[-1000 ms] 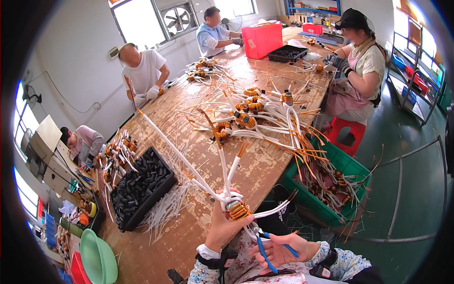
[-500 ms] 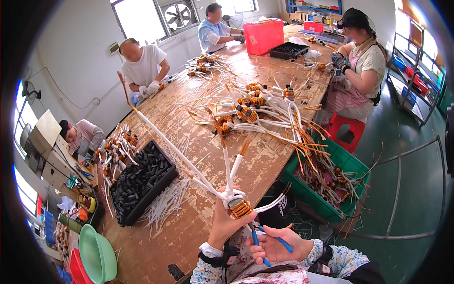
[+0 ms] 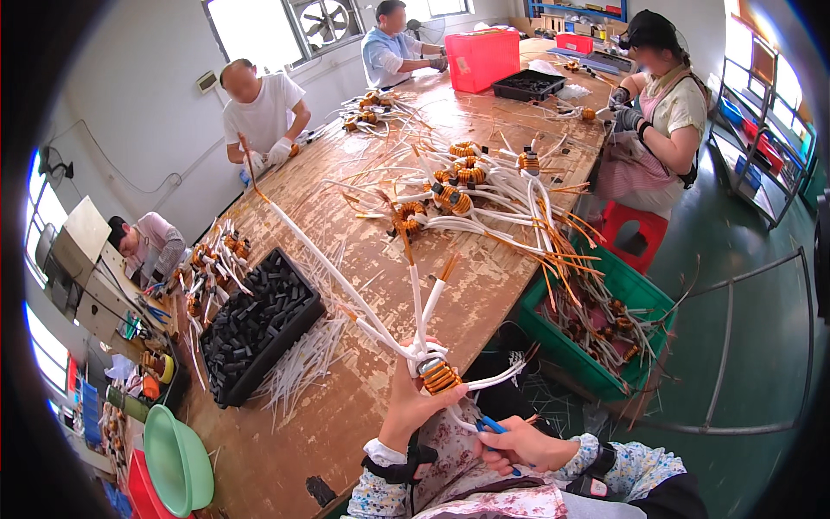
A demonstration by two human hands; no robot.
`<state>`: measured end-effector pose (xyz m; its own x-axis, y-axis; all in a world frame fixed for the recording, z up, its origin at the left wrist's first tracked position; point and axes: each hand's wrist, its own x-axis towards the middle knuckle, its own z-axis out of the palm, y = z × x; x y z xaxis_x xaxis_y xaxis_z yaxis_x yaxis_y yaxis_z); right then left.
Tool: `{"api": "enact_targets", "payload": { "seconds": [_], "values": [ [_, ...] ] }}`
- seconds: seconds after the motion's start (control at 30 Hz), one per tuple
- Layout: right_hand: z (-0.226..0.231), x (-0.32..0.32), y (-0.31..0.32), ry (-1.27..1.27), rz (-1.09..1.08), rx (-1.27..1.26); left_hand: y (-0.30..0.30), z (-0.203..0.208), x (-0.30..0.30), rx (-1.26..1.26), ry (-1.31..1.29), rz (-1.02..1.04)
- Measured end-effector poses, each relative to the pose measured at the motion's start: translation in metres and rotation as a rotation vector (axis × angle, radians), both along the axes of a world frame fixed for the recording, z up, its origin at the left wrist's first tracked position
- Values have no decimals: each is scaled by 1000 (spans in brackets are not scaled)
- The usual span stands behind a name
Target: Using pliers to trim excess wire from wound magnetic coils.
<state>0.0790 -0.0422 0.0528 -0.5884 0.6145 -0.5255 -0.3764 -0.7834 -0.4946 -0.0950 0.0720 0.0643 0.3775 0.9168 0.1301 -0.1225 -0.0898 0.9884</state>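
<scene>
My left hand (image 3: 413, 402) is closed around a copper-wound ring coil (image 3: 438, 376), held up near the table's front edge. White-sleeved leads with bare copper ends fan out from it, and one long lead (image 3: 320, 249) reaches far up to the left. Below the coil, my right hand (image 3: 527, 445) grips blue-handled pliers (image 3: 494, 425), fingers wrapped over the handles. Their jaws are hard to make out; they seem to be at a white lead (image 3: 462, 421) that hangs down from the coil.
Left of my hands stands a black tray (image 3: 259, 381) of short black pieces beside loose white sleeves (image 3: 298, 372). More coils (image 3: 454, 199) lie mid-table. A green crate (image 3: 605, 385) holds others at right. A pale green basin (image 3: 177, 463) is lower left. Several people sit around the table.
My right hand has closed on the pliers, whose handles were spread apart before, and has turned over them. My left hand and the coil have hardly moved.
</scene>
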Motion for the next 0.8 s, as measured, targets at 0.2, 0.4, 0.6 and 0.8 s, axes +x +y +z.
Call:
{"api": "enact_targets", "payload": {
  "seconds": [0.2, 0.4, 0.6, 0.8],
  "values": [
    [33, 29, 18, -651, -298, 732, -7, 10, -12, -160, -43, 27],
    [81, 25, 79, -584, -285, 874, -23, 6, 5, 95, 154, -261],
    [108, -13, 84, -1090, 78, 1225, -32, -13, 3, -115, 422, -507],
    [86, -18, 96, -955, 225, 1420, -44, -25, 11, 25, 256, -349]
  ]
}}
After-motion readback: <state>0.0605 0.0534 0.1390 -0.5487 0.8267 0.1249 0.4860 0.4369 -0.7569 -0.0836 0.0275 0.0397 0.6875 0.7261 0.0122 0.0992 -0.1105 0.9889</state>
